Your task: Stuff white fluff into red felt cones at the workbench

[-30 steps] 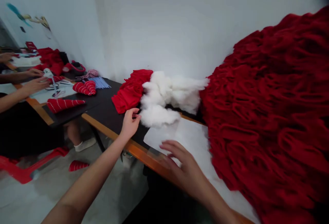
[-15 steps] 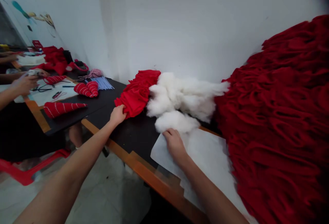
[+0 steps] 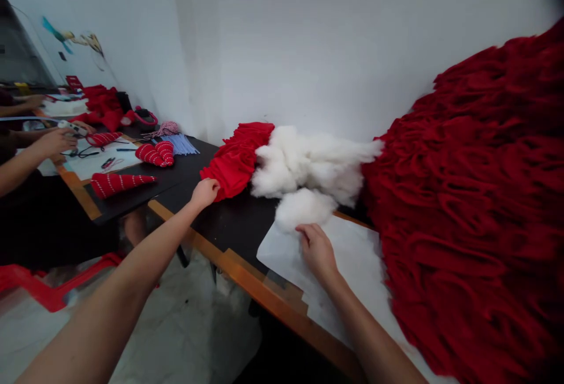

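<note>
My left hand (image 3: 205, 192) is closed at the near edge of a stack of red fabric pieces (image 3: 235, 164), its fingers pinching the cloth. My right hand (image 3: 316, 246) has its fingers closed at the lower edge of a small tuft of white stuffing (image 3: 304, 209), over a white sheet (image 3: 352, 249). Behind that tuft lies a larger heap of white stuffing (image 3: 308, 161), touching the red stack on its left. What sits between my right fingertips is too small to make out.
A tall pile of red fabric (image 3: 467, 214) fills the right side. At the left, another person's hands (image 3: 57, 142) work by red striped cones (image 3: 121, 184) on an adjoining table. A red stool (image 3: 53, 287) stands below. The wall rises behind.
The small tuft has shifted slightly right and looks more compact, and my right hand has moved right with it. My left hand remains at the red stack. The view has turned slightly.
</note>
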`<state>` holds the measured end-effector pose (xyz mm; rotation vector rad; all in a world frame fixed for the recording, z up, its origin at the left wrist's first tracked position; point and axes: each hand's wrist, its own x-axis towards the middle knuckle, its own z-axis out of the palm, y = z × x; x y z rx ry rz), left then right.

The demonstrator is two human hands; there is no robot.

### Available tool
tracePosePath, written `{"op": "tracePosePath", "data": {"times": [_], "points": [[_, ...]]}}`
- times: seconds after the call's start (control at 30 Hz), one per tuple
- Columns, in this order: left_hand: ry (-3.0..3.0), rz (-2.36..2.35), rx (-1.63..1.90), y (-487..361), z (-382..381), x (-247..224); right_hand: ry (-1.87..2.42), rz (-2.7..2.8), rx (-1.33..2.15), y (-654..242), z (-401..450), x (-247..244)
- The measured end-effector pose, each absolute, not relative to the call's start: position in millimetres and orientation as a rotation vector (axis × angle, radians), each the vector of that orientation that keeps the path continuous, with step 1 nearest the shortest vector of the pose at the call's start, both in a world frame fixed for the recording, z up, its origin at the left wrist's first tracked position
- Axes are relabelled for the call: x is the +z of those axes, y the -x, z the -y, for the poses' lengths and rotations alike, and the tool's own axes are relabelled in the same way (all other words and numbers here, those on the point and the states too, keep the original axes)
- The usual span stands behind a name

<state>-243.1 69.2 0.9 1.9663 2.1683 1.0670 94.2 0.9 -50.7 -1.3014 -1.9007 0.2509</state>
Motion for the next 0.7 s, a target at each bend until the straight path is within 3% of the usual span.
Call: {"op": "tracePosePath", "data": {"times": [0.3,0.4,0.53,0.7], "points": [[-2.068,-2.097,1.299,190.7,-46.5,71.8,1.319,1.551,0.356,-110.2,10.4,-47.0],[-2.277,-1.704,1.269,155.0,-6.8,58.9,1.347,1.46,0.396,-115.8,6.5,-43.4],[-2.502,-1.225,0.656,112.3,42.2,23.6,1.361,1.352,0.492,-128.9,4.0,-42.8],[-2.733,-1.338,0.682,61.7,36.7,16.6,1.311,1.27,0.705,-140.6,11.7,-44.3]]}}
